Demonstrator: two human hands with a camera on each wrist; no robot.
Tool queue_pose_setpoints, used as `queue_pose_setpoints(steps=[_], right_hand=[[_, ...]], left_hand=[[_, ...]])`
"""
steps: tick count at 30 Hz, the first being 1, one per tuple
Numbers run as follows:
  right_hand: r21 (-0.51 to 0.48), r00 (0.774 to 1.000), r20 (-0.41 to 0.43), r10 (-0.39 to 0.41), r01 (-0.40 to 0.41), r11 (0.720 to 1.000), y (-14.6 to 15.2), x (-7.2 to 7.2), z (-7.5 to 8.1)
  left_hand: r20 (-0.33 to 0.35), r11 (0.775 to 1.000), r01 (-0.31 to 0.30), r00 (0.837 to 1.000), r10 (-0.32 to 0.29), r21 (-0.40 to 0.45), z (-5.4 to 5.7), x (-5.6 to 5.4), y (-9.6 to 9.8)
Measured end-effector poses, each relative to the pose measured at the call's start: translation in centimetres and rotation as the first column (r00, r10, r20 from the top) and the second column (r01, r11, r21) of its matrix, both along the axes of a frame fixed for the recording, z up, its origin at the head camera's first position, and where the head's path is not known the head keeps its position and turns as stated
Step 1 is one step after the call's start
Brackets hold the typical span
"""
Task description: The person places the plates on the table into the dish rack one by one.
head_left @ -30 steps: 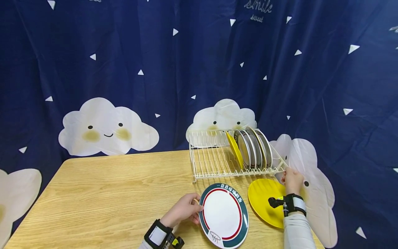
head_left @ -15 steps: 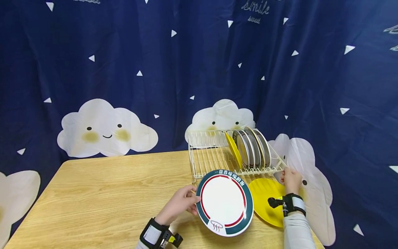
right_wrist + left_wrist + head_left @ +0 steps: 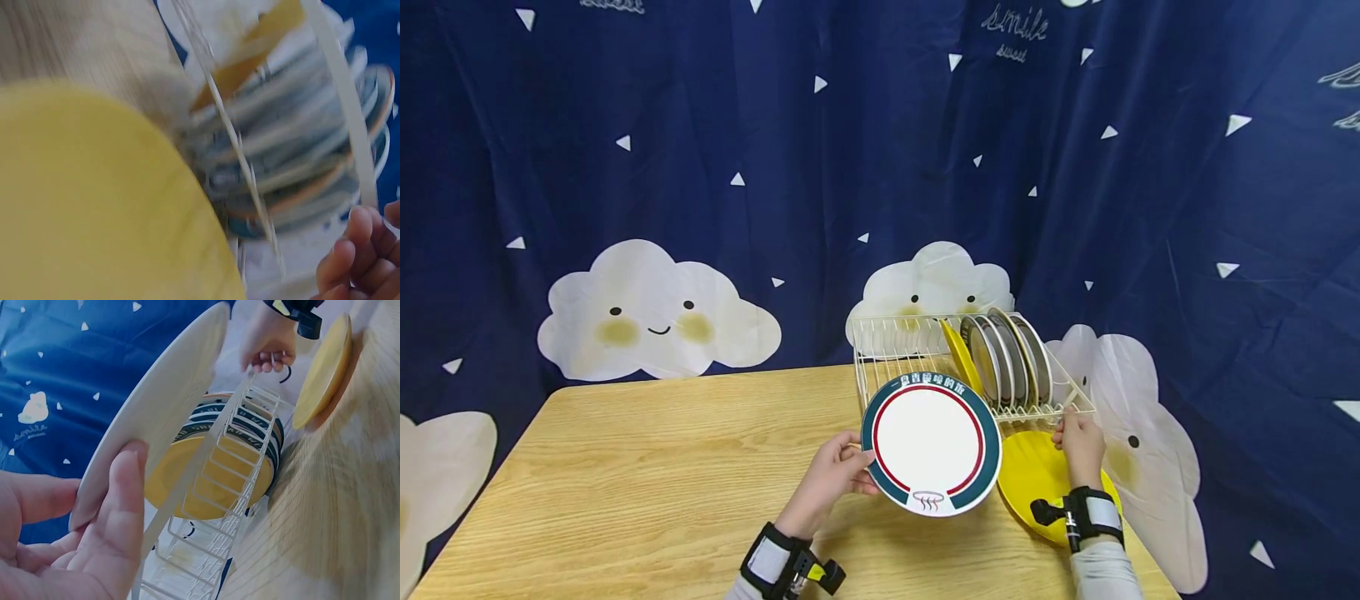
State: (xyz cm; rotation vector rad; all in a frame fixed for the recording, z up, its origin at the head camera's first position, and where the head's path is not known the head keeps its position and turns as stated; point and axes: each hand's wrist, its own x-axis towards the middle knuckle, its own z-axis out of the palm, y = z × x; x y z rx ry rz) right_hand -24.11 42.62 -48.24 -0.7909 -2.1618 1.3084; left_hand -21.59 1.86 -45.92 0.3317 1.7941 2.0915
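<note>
A white plate (image 3: 928, 446) with a green rim and a red ring is raised above the table, its face towards the head camera. My left hand (image 3: 827, 483) grips its left edge, thumb on the face and fingers behind; the left wrist view shows the plate's plain underside (image 3: 144, 419). In front of the white wire dish rack (image 3: 1037, 415), the plate overlaps its lower left part. My right hand (image 3: 1081, 450) holds the rack's front right corner, fingers curled at the end of the white rail (image 3: 344, 94).
Several patterned plates (image 3: 1002, 360) stand on edge at the rack's right side, with a yellow plate (image 3: 960, 354) leaning at their left. Another yellow plate (image 3: 1030, 475) lies on the wooden table (image 3: 685, 467) beneath my right forearm. A blue curtain (image 3: 737, 100) hangs behind.
My left hand has lifted the green-rimmed plate up and towards the rack, turning its face more upright. My right hand has shifted slightly left at the rack's corner.
</note>
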Motion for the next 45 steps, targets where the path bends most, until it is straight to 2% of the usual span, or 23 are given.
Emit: queue_pose_setpoints(steps=[4, 7, 10, 14, 17, 23, 27, 37, 42, 45], right_hand=[[0.033, 0.997, 0.008, 0.073, -0.073, 0.997, -2.8, 0.6, 0.5], [0.017, 0.985, 0.0, 0.172, -0.172, 0.985, -5.2, 1.3, 1.0], [-0.045, 0.953, 0.018, 0.303, -0.302, 0.952, -7.5, 1.9, 1.6], [-0.162, 0.894, 0.037, 0.447, -0.436, 0.885, -10.2, 2.7, 2.2], [-0.198, 0.869, 0.031, 0.493, -0.479, 0.855, -11.6, 3.1, 2.5], [-0.183, 0.855, 0.012, 0.519, -0.509, 0.841, -12.6, 3.7, 2.7], [-0.159, 0.859, 0.001, 0.512, -0.505, 0.848, -12.6, 3.9, 2.8], [-0.027, 0.908, -0.033, 0.418, -0.419, 0.908, -12.5, 4.8, 4.3], [0.051, 0.938, -0.082, 0.336, -0.333, 0.941, -11.7, 5.2, 5.0], [0.085, 0.946, -0.136, 0.295, -0.286, 0.955, -11.1, 5.3, 5.3]], left_hand=[[0.009, 0.998, -0.048, 0.999, 0.047, 0.028, -0.4, -0.2, 0.3], [0.024, 0.994, -0.087, 0.996, 0.086, 0.061, -0.7, -0.3, 0.7], [0.027, 0.99, -0.12, 0.993, 0.118, 0.078, -0.9, -0.3, 0.9], [0.027, 0.986, -0.147, 0.989, 0.145, 0.078, -1.0, -0.2, 1.2], [0.037, 0.985, -0.158, 0.987, 0.155, 0.071, -1.0, -0.1, 1.3], [0.041, 0.984, -0.164, 0.986, 0.162, 0.063, -1.6, -0.2, 1.5], [0.027, 0.985, -0.163, 0.986, 0.162, 0.052, -1.5, -0.3, 1.5], [-0.002, 0.99, -0.139, 0.99, 0.139, 0.019, -1.9, -0.7, 1.4], [-0.024, 0.981, -0.195, 0.98, 0.196, 0.004, -1.5, -1.6, 0.7], [-0.05, 0.971, -0.239, 0.97, 0.237, -0.028, -1.2, -2.5, 0.3]])
